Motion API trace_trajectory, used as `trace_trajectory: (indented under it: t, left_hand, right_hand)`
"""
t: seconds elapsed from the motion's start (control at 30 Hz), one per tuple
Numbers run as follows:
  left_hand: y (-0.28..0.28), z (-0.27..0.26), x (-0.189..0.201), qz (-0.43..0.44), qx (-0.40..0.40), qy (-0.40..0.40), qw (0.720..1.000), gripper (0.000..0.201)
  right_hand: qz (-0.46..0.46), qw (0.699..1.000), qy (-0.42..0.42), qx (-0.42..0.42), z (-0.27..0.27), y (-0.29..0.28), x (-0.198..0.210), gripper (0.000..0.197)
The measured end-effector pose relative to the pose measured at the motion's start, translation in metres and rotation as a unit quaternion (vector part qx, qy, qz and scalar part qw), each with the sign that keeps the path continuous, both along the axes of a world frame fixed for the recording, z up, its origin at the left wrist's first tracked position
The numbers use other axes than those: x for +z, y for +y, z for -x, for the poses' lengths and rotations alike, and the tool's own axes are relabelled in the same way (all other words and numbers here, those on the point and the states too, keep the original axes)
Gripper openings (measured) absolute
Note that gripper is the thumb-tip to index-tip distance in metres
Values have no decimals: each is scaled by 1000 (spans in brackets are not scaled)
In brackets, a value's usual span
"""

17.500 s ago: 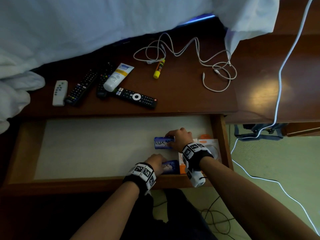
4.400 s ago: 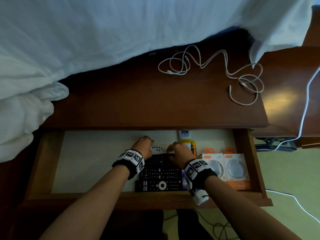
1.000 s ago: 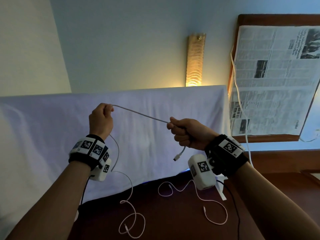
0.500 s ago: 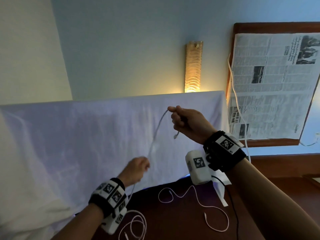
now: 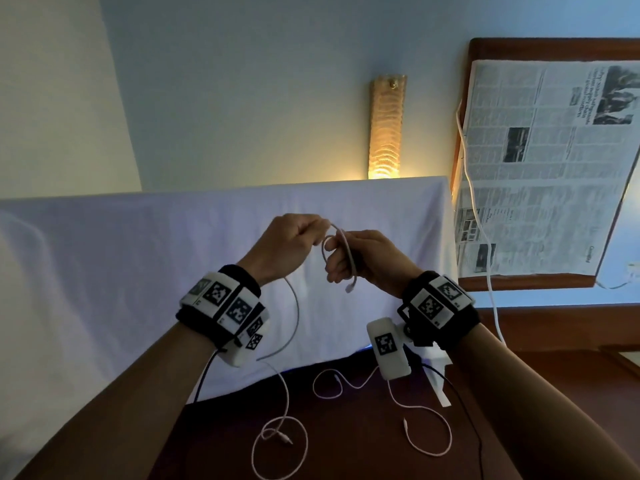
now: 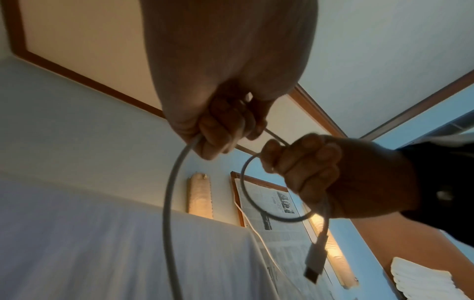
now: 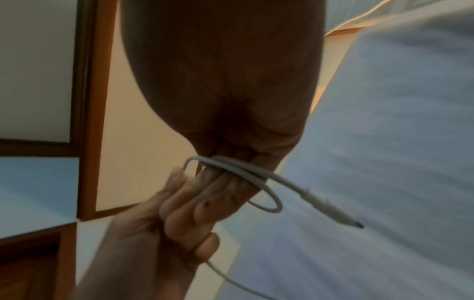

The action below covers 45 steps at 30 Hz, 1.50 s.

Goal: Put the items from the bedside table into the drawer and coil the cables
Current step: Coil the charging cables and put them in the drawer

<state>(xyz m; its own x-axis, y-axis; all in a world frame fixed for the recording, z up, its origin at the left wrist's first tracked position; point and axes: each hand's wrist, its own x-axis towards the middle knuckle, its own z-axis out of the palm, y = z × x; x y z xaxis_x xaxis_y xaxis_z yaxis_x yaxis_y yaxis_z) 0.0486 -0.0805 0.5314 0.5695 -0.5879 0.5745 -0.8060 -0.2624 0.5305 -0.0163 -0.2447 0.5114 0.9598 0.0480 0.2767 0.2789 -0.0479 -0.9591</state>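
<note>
I hold a white charging cable (image 5: 341, 249) raised in front of the bed. My right hand (image 5: 336, 261) grips one small loop of it, and the plug (image 5: 350, 288) dangles below the fingers. My left hand (image 5: 311, 233) pinches the cable right beside the right hand. From there the cable hangs down (image 5: 296, 313) to loose loops (image 5: 280, 445) on the dark wooden bedside table (image 5: 349, 441). The left wrist view shows the loop (image 6: 246, 192) and the plug (image 6: 315, 261). In the right wrist view the cable (image 7: 256, 176) lies across my right fingers. A second white cable (image 5: 429, 431) lies uncoiled on the table.
A white bed sheet (image 5: 138, 271) hangs behind the table. On the wall are a lit lamp (image 5: 386, 129) and a wooden frame covered with newspaper (image 5: 547, 168). Another white cord (image 5: 485, 237) runs down along that frame. The drawer is out of view.
Half a second ago my left hand was low at the left, sliding along the cable. It has risen to meet the right hand, forming a loop there.
</note>
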Motion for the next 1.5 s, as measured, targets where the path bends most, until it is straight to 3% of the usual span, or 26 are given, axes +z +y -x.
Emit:
trace_trajectory:
  t: [0.17, 0.3, 0.53, 0.63, 0.7, 0.77, 0.87, 0.93, 1.03, 1.17, 1.27, 1.43, 1.5]
  left_hand:
    - [-8, -19, 10, 48, 39, -37, 997, 39]
    - [-14, -28, -10, 81, 26, -32, 996, 40]
    - [-15, -51, -108, 146, 34, 132, 980, 36]
    - [-13, -38, -148, 30, 40, 130, 990, 42]
    - [-16, -16, -142, -111, -5, 83, 990, 41]
    - [-19, 6, -110, -187, -65, 45, 979, 45]
    - [-16, 21, -49, -166, -125, 23, 978, 48]
    - [-11, 16, -18, -114, -113, -25, 987, 44]
    - [-9, -7, 5, -50, -50, -109, 992, 38]
    - [-14, -36, 8, -2, 5, -132, 991, 35]
    - [-18, -45, 0, 39, 5, -123, 992, 35]
    - [-25, -52, -19, 91, 16, -31, 995, 59]
    - [-25, -53, -35, 111, 22, -6, 994, 53]
  right_hand:
    - [-54, 998, -8, 9, -2, -2, 12, 35]
    - [-125, 990, 24, 54, -3, -5, 20, 32]
    - [-307, 943, 41, 124, -4, -27, 23, 30]
    - [-288, 956, 16, 49, -9, -39, 25, 30]
    - [-216, 976, 13, -22, -14, -37, 19, 30]
    - [-100, 992, -1, -74, -18, -29, 9, 29]
    - [33, 996, -20, -86, -20, -17, -3, 26]
    - [73, 993, -36, -87, -19, -14, -3, 29]
    - [57, 996, -40, -54, -16, -12, 1, 32]
    - [21, 998, -32, -40, -16, -7, 10, 32]
    - [-48, 999, -12, -18, -17, -3, 15, 33]
    - [-150, 985, 41, 71, -17, -5, 20, 33]
    - [-206, 972, 50, 100, -18, -8, 23, 33]
